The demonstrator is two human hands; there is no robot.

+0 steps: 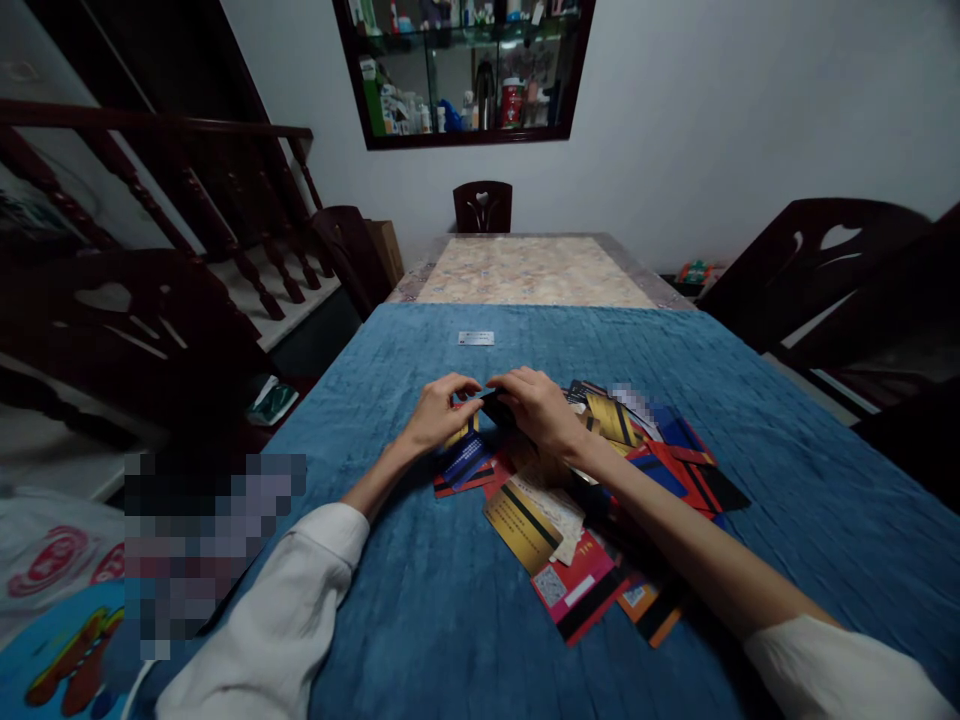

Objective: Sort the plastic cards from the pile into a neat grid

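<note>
A black card [493, 406] is between my two hands above the spread of cards. My left hand [441, 412] is closed, its thumb and fingertips pinching the card's left end. From the right, my right hand [541, 408] has its bent fingers over the same card, and its thumb is hidden. Under my left hand lie a blue card [466, 460] and a red-edged card. Below my right wrist a gold card with a black stripe [525, 525], a crumpled pale paper [568, 508] and a pink card with a QR code [574, 588] overlap.
More mixed cards, among them a gold one [613, 420] and a red one [697, 475], pile up right of my right hand. A small silvery card [476, 339] lies alone farther back. A blue cloth [397, 590] covers the near table. Dark chairs [840, 260] stand around it.
</note>
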